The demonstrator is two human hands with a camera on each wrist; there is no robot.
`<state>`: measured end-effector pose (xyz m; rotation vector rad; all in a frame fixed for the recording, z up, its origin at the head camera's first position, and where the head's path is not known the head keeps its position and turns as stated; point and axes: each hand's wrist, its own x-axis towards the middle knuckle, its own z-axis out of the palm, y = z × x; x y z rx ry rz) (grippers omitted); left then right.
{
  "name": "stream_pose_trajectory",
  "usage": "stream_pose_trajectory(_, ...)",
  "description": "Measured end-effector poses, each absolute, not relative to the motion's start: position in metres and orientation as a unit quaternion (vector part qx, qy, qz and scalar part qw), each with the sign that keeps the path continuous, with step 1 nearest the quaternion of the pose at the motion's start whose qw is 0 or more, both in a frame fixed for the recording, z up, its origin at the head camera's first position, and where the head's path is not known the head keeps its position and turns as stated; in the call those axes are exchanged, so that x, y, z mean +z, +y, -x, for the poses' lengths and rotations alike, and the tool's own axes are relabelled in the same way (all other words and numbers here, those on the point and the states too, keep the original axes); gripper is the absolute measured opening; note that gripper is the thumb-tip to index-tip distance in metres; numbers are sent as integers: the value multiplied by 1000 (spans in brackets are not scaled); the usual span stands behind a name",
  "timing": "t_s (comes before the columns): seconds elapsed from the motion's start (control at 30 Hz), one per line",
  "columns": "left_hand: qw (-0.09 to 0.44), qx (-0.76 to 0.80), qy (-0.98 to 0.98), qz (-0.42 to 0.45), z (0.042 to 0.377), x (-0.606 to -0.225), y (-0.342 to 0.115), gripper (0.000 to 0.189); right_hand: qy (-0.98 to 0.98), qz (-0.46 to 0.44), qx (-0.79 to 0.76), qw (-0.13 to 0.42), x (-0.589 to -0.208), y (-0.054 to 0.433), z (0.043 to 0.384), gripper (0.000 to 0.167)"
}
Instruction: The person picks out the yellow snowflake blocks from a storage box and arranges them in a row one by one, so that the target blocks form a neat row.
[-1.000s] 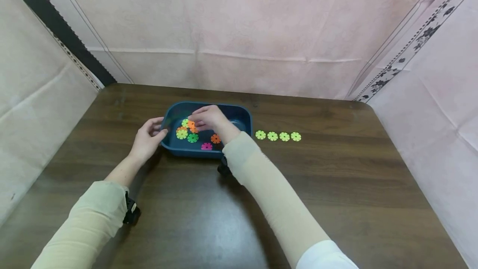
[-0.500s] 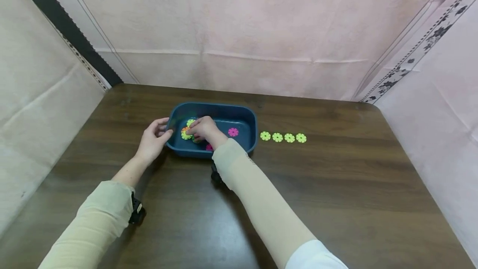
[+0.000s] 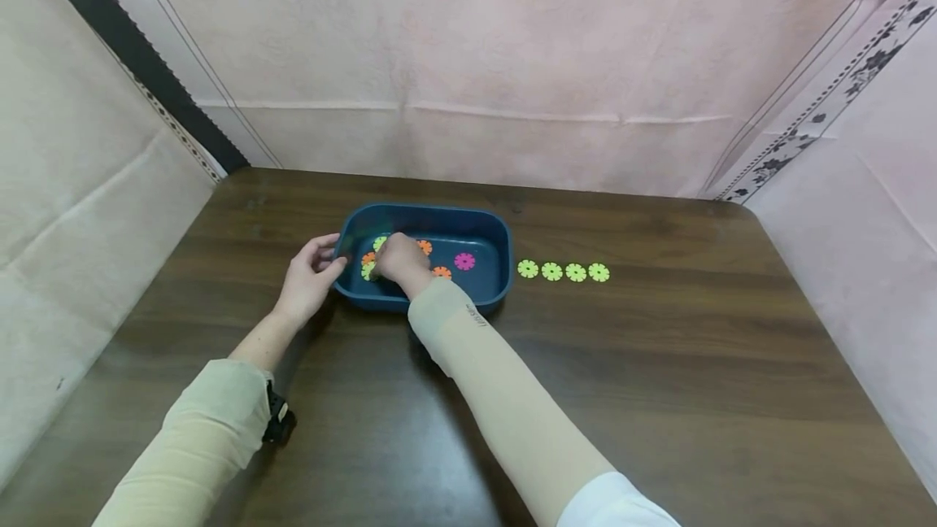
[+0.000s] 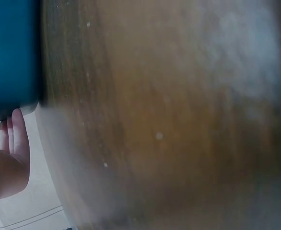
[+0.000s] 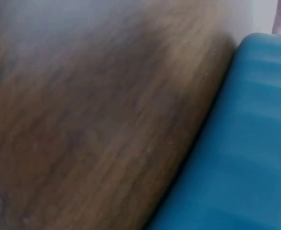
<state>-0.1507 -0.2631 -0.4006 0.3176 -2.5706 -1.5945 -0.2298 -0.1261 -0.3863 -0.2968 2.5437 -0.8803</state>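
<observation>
A dark blue rectangular tub [image 3: 468, 218] stands on the wooden table, holding several flower-shaped plastic discs. Among them show a pink disc [image 3: 464, 261], an orange disc [image 3: 442, 272] and a yellow-green disc [image 3: 368, 272]. My right hand [image 3: 403, 259] reaches down inside the tub's left half, over the discs; its fingertips are hidden beneath the back of the hand, so I cannot tell whether they pinch one. At the tub's left end, my left hand [image 3: 311, 275] touches the outer wall with extended fingers, its thumb at the rim. The left wrist view shows these fingers [image 4: 19, 136] against the tub's end.
To the right of the tub, several yellow-green discs [image 3: 552, 271] lie in a straight row on the table [image 3: 659, 332]. Pale cloth [image 3: 512, 63] hangs behind the table and along both sides.
My right hand has shifted left and lower inside the tub, uncovering pink and orange discs to its right. The left hand stays at the tub's end. The head view has shifted slightly.
</observation>
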Motion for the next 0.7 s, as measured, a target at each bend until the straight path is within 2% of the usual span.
stream_pose_trajectory(0.2, 50, -521, -846, -104, 152, -401, -261, 44, 939, 78, -263, 209, -388, -130, 230, 25)
stream_pose_trajectory(0.4, 55, -519, -847, -102, 151, -402, -262, 44, 918, 54, -319, 229, -386, -126, 230, 32)
stream_pose_trajectory(0.7, 51, -518, -848, -103, 150, -400, -263, 44, 853, 19, -446, 271, -383, -121, 234, 14)
